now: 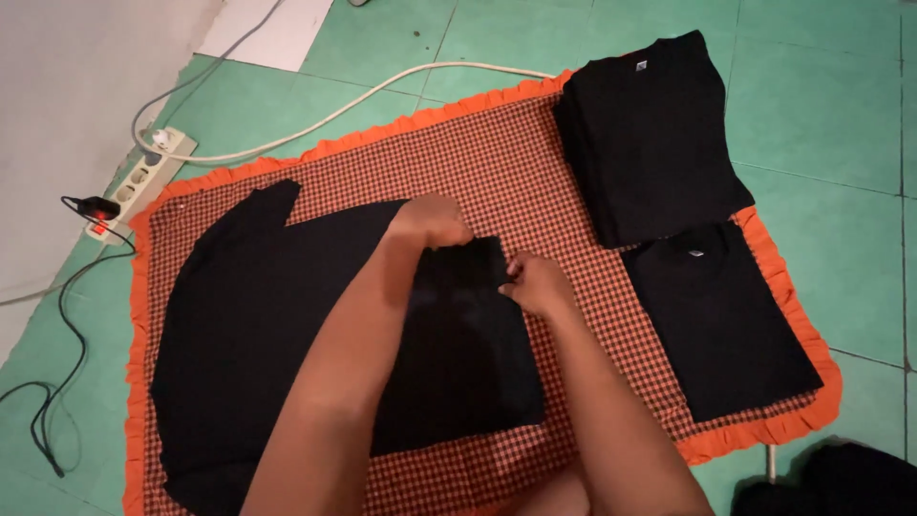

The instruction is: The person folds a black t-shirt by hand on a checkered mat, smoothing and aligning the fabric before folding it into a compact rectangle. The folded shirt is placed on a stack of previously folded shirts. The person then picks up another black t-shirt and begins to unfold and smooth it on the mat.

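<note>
Person's body, head view, catalogue of visible parts: two arms, both bare from the lower frame edge to the hands; no sleeve, cuff, watch, bracelet or glove on either. Left arm enters at about 7 o'clock and runs toward centre; left hand (435,222) sits just at 11 o'clock of centre, back of the hand uppermost, fingers (460,234) curled, no ring visible. Right arm enters at about 5 o'clock; right hand (537,285) lies just at 3 o'clock of centre, knuckles showing, fingers bent under. A small rounded bare part, possibly a knee, shows at 6 o'clock. No clothing in view.
</note>
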